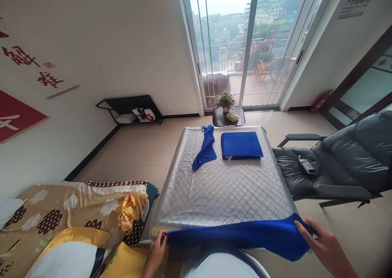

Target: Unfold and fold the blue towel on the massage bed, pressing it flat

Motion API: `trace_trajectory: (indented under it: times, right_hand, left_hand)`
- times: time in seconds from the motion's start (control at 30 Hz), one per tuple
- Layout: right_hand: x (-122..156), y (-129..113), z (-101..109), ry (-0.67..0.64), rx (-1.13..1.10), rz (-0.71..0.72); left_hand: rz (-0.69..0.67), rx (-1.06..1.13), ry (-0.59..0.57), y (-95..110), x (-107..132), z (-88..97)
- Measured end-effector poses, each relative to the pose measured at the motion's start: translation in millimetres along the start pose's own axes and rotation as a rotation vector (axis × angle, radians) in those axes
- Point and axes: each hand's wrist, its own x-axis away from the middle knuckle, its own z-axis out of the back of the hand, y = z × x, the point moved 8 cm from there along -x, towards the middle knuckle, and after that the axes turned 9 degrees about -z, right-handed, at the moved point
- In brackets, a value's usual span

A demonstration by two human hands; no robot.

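Head view: a blue cloth (239, 236) is stretching between two hands at six o'clock, taking the middle of the silver quilted table cover (220, 198) as the clock's centre. It is spanning the near edge; whether it is touching the cover I cannot tell. The left hand (158, 247), between seven and eight o'clock, is closing its fingers on one end. The right hand (323, 241), near four o'clock, is holding the other end between its fingers, with a loose corner drooping beside it.

Judging by its sag and soft folds, the cloth is probably behaving as light, limp and unbreakable, perhaps a little slippery given its smooth sheen. Pinching both corners of one edge would likely be keeping it flattest; gripping mid-edge would be letting it bunch.

Farther out, a twisted blue cloth (206, 151) is lying at eleven o'clock and a folded blue stack (241, 144) is resting at one. A round white seat (225, 266) is standing below the cloth at six, and a dark armchair (289, 165) is facing inward at three.
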Motion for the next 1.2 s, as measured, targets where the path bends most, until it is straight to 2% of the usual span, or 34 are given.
trace_trajectory:
  times: [0.07, 0.13, 0.27, 0.37, 0.57, 0.63, 0.7, 0.77, 0.83, 0.97, 1.1, 1.2]
  right_hand:
    - [3, 5, -11, -0.05, -0.016, -0.065]
    - [8, 16, -18, -0.052, -0.045, -0.161]
    - [32, 49, -25, 0.033, -0.074, -0.378]
    - [54, 67, -21, 0.122, -0.053, -0.502]
    - [76, 84, -3, 0.228, -0.06, -0.592]
    - [70, 89, -2, 0.255, -0.068, -0.583]
    - [54, 94, -9, 0.255, -0.092, -0.552]
    - [29, 100, -25, 0.242, -0.127, -0.517]
    - [-3, 108, -49, 0.213, -0.145, -0.474]
    - [-72, 135, -109, 0.153, -0.098, -0.415]
    - [-134, 172, -166, 0.088, -0.014, -0.415]
    - [-173, 196, -199, 0.048, 0.071, -0.413]
  left_hand:
    - [-0.042, -0.029, 0.034, 0, -15, 7.3]
    - [-0.103, -0.086, 0.016, 2, -29, 12.3]
    - [-0.344, -0.288, -0.143, 15, -49, 19.6]
    - [-0.494, -0.372, -0.281, 27, -59, 25.7]
    - [-0.494, -0.368, -0.411, 33, -67, 45.2]
    - [-0.455, -0.415, -0.447, 29, -68, 46.3]
    - [-0.406, -0.487, -0.471, 27, -75, 41.6]
    - [-0.39, -0.557, -0.48, 33, -90, 28.8]
    - [-0.406, -0.622, -0.47, 45, -114, 7.6]
    - [-0.436, -0.687, -0.448, 65, -170, -52.5]
    - [-0.403, -0.716, -0.419, 60, -219, -108.5]
    - [-0.375, -0.757, -0.339, 52, -248, -133.3]
